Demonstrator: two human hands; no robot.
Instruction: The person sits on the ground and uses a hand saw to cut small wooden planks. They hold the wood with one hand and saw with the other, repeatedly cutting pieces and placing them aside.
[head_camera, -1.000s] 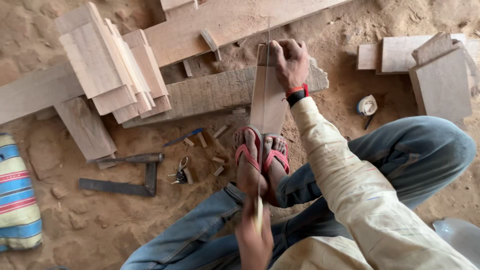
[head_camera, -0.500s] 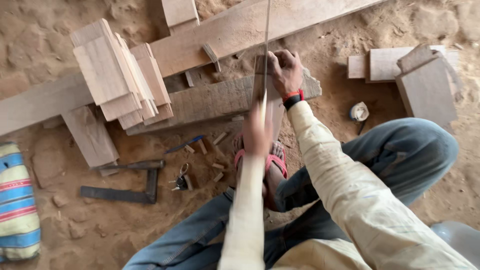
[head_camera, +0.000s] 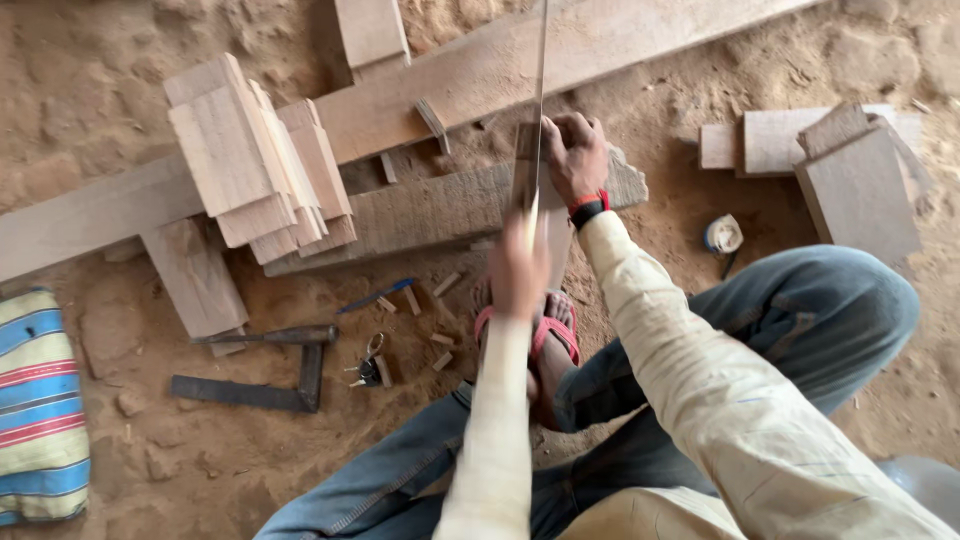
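Note:
I sit on sandy ground. My left hand (head_camera: 518, 270) grips the handle of a handsaw whose thin blade (head_camera: 540, 90) runs away from me, up to the top edge of the view. The blade stands in a narrow wooden board (head_camera: 523, 165) that lies across a thick rough plank (head_camera: 420, 210). My right hand (head_camera: 577, 155), with a red and black wristband, presses on the board's far end beside the blade. My foot in a red sandal (head_camera: 548, 335) rests on the near end of the board.
A stack of cut boards (head_camera: 255, 165) lies on a long plank (head_camera: 480, 70) at the left. A try square (head_camera: 250, 392), a dark bar tool (head_camera: 270, 337), keys (head_camera: 368, 368) and a blue pencil (head_camera: 375, 296) lie nearby. More boards (head_camera: 855, 190) sit right, a striped bag (head_camera: 40, 400) far left.
My left hand has pushed the saw forward, from near my lap up to the board. My right hand has stayed on the board's far end.

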